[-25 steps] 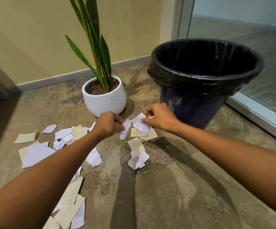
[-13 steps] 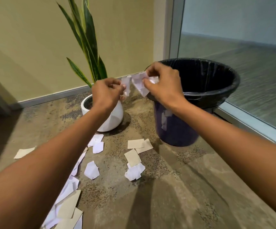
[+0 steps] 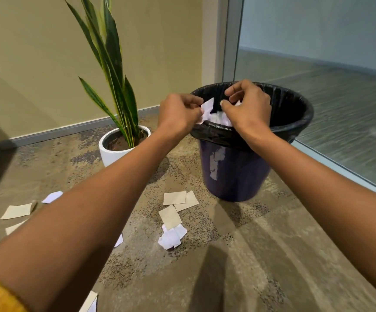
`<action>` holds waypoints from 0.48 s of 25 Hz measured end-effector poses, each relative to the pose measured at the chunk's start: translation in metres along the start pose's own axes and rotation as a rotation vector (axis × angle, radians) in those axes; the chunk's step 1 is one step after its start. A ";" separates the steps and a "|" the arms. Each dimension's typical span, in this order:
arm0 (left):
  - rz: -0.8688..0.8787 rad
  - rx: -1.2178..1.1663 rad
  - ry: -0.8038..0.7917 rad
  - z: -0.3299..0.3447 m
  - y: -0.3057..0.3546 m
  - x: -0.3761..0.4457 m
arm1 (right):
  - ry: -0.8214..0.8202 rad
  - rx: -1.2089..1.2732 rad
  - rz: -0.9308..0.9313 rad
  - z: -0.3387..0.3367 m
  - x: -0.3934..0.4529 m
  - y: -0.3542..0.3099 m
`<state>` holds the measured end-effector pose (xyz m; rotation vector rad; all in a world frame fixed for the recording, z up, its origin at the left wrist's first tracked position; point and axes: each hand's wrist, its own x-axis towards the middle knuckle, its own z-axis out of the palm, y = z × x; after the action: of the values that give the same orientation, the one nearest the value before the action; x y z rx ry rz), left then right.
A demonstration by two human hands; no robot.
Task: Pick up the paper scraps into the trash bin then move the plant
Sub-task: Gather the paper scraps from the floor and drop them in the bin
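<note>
Both hands are up at the trash bin (image 3: 234,172) now, right over its near rim. The left hand (image 3: 178,115) has its fingers curled around a white paper scrap (image 3: 207,108), the scrap poking up out of the grip just at the rim's left side. The right hand (image 3: 247,109) is also curled, thumb and fingertips pinched together with a sliver of white showing behind them; it looks to be holding paper too. Below the hands, white paper already lies inside the black liner (image 3: 295,109).

The step in hand appears to be the drop. To do it well, both hands want to be fully past the rim and above the opening before the fingers let go; the left hand sits right on the edge, so a release there could send its piece down the outside. Light scraps flutter, so a low release is the safer call.

Plenty is left on the floor (image 3: 250,255): tan pieces (image 3: 174,198) just in front of the bin, a crumpled white cluster (image 3: 171,237) nearer the person, more toward the left edge of the floor.

The plant (image 3: 112,70) stands in its white pot (image 3: 112,154) just left of the bin, near the wall, upright, long axis vertical, its leaves pointing up and leaning slightly left.
</note>
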<state>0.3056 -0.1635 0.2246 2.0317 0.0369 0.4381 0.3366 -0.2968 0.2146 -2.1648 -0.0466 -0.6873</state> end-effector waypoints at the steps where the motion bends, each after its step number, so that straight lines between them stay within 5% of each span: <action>1: 0.006 0.017 -0.007 0.001 -0.001 -0.001 | -0.007 -0.005 0.001 0.001 0.000 0.000; 12: 0.007 -0.138 -0.075 -0.005 -0.017 0.008 | -0.047 0.166 -0.298 0.022 -0.021 -0.029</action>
<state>0.3140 -0.1496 0.2145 1.9111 -0.0451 0.3585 0.3217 -0.2580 0.2141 -2.0322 -0.4438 -0.7701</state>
